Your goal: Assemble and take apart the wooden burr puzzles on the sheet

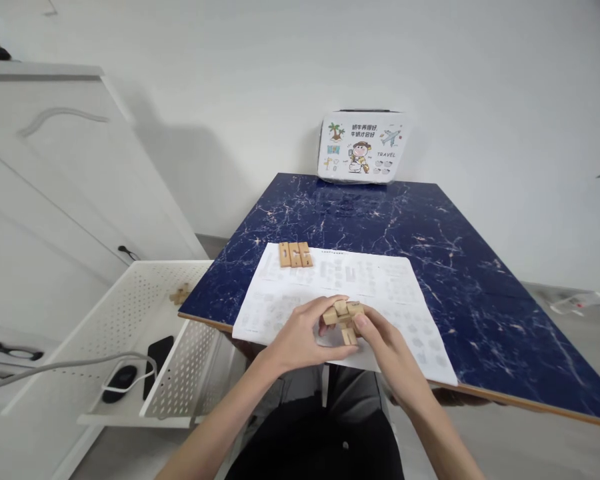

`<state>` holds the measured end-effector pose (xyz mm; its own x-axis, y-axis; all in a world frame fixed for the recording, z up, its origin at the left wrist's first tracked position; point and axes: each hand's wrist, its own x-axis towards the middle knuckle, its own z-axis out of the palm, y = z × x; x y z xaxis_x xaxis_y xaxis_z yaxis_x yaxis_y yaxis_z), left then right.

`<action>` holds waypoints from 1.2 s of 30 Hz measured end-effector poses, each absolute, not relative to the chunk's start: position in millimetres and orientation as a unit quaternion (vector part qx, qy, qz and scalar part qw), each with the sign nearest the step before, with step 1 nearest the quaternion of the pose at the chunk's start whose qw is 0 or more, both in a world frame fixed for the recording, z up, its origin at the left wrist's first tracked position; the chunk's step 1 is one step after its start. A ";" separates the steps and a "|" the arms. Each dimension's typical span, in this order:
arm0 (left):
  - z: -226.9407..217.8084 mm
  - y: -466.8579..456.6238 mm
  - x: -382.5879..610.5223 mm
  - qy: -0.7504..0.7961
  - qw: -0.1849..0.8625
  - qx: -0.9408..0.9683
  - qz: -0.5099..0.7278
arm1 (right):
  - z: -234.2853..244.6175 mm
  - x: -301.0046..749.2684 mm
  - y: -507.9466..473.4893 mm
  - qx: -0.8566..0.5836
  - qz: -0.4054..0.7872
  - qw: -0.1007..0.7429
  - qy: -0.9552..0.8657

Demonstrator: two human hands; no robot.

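Observation:
My left hand (300, 337) and my right hand (387, 347) meet over the near edge of a white printed sheet (380, 283). Together they grip a small wooden block puzzle (344, 315), its pieces crossed and interlocked. Fingers of both hands are closed round it, the left from the left side, the right from below and the right. Three loose wooden pieces (295, 254) lie side by side at the sheet's far left corner, well away from both hands.
The sheet lies on a dark blue marbled table (455, 253). A white box with cartoon travel prints (363, 147) stands at the table's far edge against the wall. A white perforated tray (145, 313) at left holds a wooden piece (180, 294), a black phone (157, 353) and a cable.

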<state>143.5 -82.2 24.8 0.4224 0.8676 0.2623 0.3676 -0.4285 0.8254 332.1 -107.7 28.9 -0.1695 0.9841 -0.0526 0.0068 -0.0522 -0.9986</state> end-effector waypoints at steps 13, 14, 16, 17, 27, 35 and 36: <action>34.6 -91.5 159.1 0.434 0.403 0.668 0.451 | 33.2 324.2 -120.7 -0.489 0.506 0.449 -0.551; 35.6 -92.1 160.4 0.435 0.398 0.668 0.455 | 33.8 322.5 -122.3 -0.491 0.503 0.446 -0.554; 37.4 -93.6 162.9 0.436 0.395 0.667 0.458 | 34.1 319.5 -125.1 -0.495 0.502 0.441 -0.556; 38.0 -94.4 164.1 0.435 0.395 0.665 0.460 | 34.0 318.3 -126.1 -0.497 0.500 0.442 -0.554; 40.2 -100.2 175.1 0.465 0.339 0.655 0.489 | 23.3 310.0 -129.2 -0.511 0.520 0.498 -0.469; 25.4 -98.3 180.5 0.483 0.221 0.713 0.458 | 32.4 302.8 -138.1 -0.543 0.544 0.477 -0.426; 26.1 -98.0 179.2 0.478 0.221 0.721 0.450 | 33.2 302.8 -138.7 -0.542 0.543 0.471 -0.435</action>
<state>179.2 -98.0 26.1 0.1382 0.8881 0.4383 0.4899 -0.4459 0.7491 302.8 -138.7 33.2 0.0306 0.9835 -0.1784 -0.0398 -0.1771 -0.9834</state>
